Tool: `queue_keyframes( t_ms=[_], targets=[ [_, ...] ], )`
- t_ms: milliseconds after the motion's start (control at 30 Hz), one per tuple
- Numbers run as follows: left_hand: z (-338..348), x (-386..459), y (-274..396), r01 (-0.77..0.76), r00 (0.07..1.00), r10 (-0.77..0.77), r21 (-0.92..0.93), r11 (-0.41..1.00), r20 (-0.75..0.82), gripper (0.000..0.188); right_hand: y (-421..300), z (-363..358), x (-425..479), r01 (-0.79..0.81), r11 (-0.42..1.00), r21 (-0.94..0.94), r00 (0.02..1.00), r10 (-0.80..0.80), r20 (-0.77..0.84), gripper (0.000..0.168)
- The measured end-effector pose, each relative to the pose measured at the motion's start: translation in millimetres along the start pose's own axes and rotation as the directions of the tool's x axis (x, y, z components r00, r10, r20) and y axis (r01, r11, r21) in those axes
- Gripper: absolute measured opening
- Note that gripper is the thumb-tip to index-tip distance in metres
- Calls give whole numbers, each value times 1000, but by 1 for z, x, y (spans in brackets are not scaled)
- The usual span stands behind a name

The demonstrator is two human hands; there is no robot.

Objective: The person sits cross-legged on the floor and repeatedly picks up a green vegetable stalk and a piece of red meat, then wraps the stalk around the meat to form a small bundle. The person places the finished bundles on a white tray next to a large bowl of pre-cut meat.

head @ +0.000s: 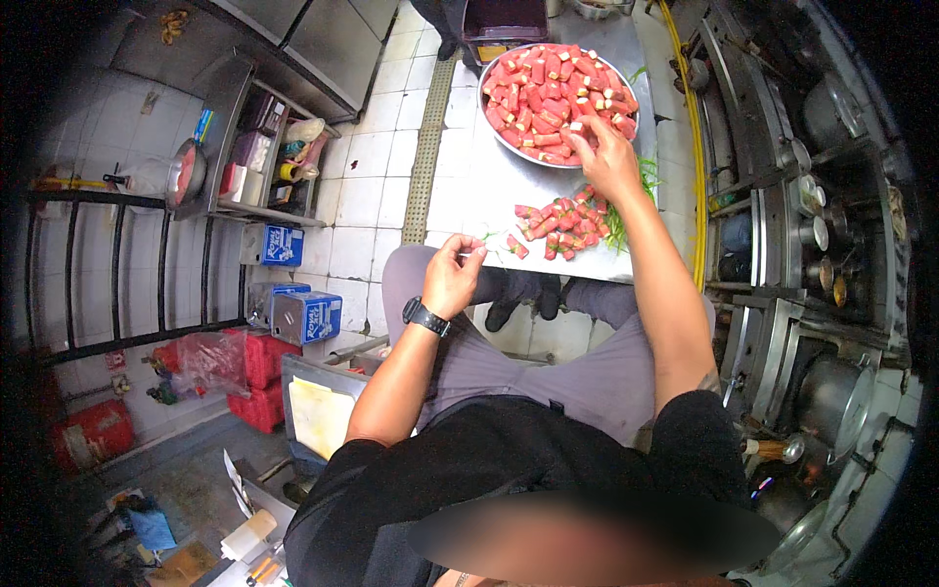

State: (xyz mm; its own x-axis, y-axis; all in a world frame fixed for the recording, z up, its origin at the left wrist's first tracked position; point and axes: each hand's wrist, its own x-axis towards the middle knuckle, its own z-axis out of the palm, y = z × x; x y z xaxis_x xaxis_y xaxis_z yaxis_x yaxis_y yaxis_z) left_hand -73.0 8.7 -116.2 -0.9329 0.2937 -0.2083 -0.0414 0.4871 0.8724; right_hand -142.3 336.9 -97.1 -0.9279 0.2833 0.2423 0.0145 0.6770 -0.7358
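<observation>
A round metal bowl (487, 130) heaped with red meat rolls (546, 95), pale pieces showing at their ends, stands on a steel table (469, 165). My right hand (612, 158) is at the bowl's near right edge, thumb and fingers around one roll. Below the bowl lies a pile of rolls tied with green strands (561, 224). My left hand (455, 271) is by the table's near left corner, its thumb and index finger pinched on a thin green strand (488, 236). One tied roll (517, 247) lies just right of it. More long green strands (618, 224) lie beside the pile, partly behind my right forearm.
A dark plastic crate (506, 20) is behind the bowl, and a person's leg (439, 22) shows near it. Blue tins (312, 317) and red containers (258, 367) stand at the left. Yellow pipes (689, 147) and stoves with pots (832, 110) line the right side.
</observation>
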Motion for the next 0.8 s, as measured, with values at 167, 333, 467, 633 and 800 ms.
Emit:
queue_keyframes(
  t_ms=[167, 333, 467, 633, 800],
  targets=[
    [-1, 7, 27, 148, 979, -108, -236, 960, 175, 32, -57, -21, -76, 149, 955, 256, 970, -191, 151, 38],
    [2, 4, 73, -51, 944, 160, -353, 934, 288, 37, -77, -17, -111, 211, 934, 289, 928, -284, 239, 43],
    [4, 4, 72, 29, 949, 89, -364, 931, 303, 32, -80, -14, -111, 224, 889, 400, 933, -314, 175, 45],
    [6, 0, 81, 206, 943, -11, -560, 803, 332, 29, -58, -9, -112, -368, 661, 653, 816, -106, 568, 33],
    [6, 0, 90, 148, 955, 4, -486, 861, 298, 31, -65, -19, -112, -286, 811, 510, 850, -31, 526, 18]
  ],
)
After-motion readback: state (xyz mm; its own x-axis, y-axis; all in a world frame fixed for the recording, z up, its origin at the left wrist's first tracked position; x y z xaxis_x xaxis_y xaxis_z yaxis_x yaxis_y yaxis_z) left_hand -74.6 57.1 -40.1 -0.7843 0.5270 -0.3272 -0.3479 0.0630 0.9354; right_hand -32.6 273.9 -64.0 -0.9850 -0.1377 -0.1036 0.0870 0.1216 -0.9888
